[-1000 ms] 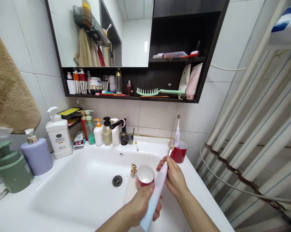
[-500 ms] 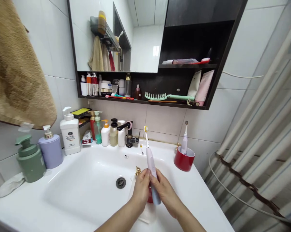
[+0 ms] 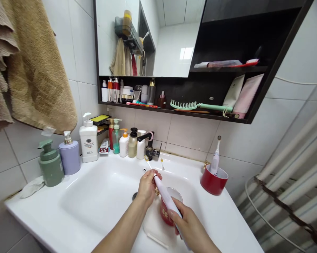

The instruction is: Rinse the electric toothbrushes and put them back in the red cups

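A pale electric toothbrush [image 3: 165,193] slants over the right part of the white sink [image 3: 95,196], its head up and to the left. My right hand [image 3: 188,223] is wrapped round the lower handle. My left hand [image 3: 147,186] pinches the toothbrush near its neck, below the yellowish bristles. Beneath the handle, a red mug [image 3: 165,212] with a white inside stands in the basin, partly hidden by the toothbrush and my right hand. A small brush head [image 3: 162,163] lies on the back rim of the sink.
A black faucet [image 3: 151,151] rises behind the basin. At the right, a red cup [image 3: 213,182] holds another toothbrush [image 3: 215,158]. Pump bottles line the left and back rim, among them a purple bottle [image 3: 70,157]. A mirror cabinet [image 3: 174,111] hangs above.
My left hand has moved up the toothbrush to its neck, and my right hand has shifted down and right with the handle. The toothbrush now leans further left. More of the red mug shows.
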The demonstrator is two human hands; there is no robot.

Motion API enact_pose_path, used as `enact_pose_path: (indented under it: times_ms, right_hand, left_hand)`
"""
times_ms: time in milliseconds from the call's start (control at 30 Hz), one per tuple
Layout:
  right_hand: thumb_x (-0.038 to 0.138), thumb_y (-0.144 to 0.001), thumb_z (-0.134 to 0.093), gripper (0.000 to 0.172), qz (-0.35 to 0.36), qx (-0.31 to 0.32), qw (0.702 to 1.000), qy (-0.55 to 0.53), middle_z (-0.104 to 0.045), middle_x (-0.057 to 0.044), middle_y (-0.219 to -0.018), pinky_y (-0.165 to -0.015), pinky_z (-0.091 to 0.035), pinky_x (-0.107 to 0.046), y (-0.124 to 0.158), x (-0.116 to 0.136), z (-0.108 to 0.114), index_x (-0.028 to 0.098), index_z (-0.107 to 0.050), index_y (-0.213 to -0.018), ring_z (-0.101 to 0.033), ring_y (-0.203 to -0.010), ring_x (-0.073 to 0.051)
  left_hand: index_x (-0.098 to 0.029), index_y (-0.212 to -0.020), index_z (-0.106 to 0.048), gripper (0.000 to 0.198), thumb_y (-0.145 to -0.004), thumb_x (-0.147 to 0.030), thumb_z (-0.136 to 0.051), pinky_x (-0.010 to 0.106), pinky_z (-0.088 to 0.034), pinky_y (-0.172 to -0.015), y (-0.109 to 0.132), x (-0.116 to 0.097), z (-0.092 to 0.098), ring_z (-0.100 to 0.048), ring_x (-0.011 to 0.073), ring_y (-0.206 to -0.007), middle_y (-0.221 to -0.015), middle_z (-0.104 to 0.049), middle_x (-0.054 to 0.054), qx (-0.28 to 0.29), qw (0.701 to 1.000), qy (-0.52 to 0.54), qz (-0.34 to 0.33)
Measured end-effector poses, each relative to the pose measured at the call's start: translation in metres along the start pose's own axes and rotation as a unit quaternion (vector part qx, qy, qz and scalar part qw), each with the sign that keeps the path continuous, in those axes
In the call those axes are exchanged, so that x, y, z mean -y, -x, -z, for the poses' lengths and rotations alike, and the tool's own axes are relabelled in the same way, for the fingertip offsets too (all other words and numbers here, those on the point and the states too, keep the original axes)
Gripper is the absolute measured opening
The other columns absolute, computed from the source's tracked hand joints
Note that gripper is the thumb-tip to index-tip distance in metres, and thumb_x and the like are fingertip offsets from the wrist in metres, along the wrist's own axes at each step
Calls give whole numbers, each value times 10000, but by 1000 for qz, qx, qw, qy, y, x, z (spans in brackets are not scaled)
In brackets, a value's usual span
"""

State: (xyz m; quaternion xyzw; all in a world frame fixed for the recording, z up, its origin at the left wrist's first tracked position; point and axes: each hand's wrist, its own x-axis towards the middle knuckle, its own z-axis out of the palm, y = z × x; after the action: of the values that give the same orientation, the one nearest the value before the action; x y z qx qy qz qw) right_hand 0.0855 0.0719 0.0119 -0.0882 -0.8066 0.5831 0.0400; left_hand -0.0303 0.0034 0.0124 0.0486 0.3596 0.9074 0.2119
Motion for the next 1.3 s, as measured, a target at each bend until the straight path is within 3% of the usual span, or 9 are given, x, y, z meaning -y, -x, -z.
enact_pose_path:
  times_ms: [67,200,333,533,700,867,1000,1167,1300]
  right_hand:
    - [369,-672,-411,286,13,-37,999,36,-404,48,-527,-401,-324,-194,0,2,-3,202,-447,-901,-369,-409,-73]
    - [404,-708,-314,289,-25,18,1000,-3,-405,30,-593,-336,-297,-194,2,-2,-6,193,-440,-861,-370,-366,-66]
    - [387,-687,-379,267,32,-55,996,68,-437,36,-559,-441,-348,-210,3,-4,-8,218,-434,-887,-413,-448,-94]
    - [467,-698,-289,304,-67,42,996,-46,-400,35,-591,-304,-278,-180,1,-2,-10,196,-419,-746,-350,-341,-52]
    - [404,-695,-362,221,30,-57,993,97,-428,37,-544,-437,-342,-207,2,-2,-11,216,-429,-793,-406,-445,-89]
    - [428,-723,-253,272,-69,42,997,-10,-401,30,-613,-300,-276,-181,3,0,-12,198,-395,-759,-359,-342,-52]
    - [381,-712,-334,218,5,-36,996,83,-405,47,-554,-380,-312,-185,2,0,-13,201,-412,-807,-363,-381,-54]
    - [398,-723,-269,257,-52,15,998,17,-399,37,-596,-300,-268,-167,5,1,-13,198,-415,-794,-363,-339,-44]
    - [330,-702,-324,242,-55,-4,996,63,-396,45,-543,-302,-276,-164,11,1,-14,178,-442,-849,-365,-329,-46]
  left_hand:
    - [-133,-622,-471,208,-530,-293,-568,221,-367,-522,-1,0,0,-484,90,-508,-524,-502,-19,-7,1000,3,0]
    - [-134,-619,-461,192,-543,-282,-557,227,-372,-502,-1,2,0,-474,86,-484,-504,-486,-26,-9,1000,13,10]
    - [-135,-619,-456,181,-554,-276,-549,229,-380,-501,-1,4,0,-480,89,-492,-509,-483,-24,-19,1000,24,5]
    - [-132,-595,-449,143,-572,-243,-537,208,-371,-470,-2,4,2,-460,73,-457,-487,-462,-28,-42,998,38,11]
    - [-130,-596,-448,104,-616,-220,-497,212,-382,-496,-3,5,1,-464,72,-457,-482,-465,-25,-52,997,51,11]
    - [-131,-588,-441,99,-628,-207,-491,197,-369,-468,-3,3,0,-448,63,-429,-462,-443,-35,-64,996,59,18]
    - [-128,-596,-447,88,-642,-197,-479,184,-368,-463,-2,4,-1,-456,62,-433,-467,-450,-30,-72,995,61,12]
    - [-128,-594,-444,89,-656,-187,-467,170,-368,-454,-6,6,0,-450,53,-424,-464,-443,-32,-71,996,48,10]
    - [-143,-606,-409,136,-726,-186,-362,148,-374,-478,-18,-7,13,-434,27,-417,-475,-433,-40,-118,992,-25,-38]
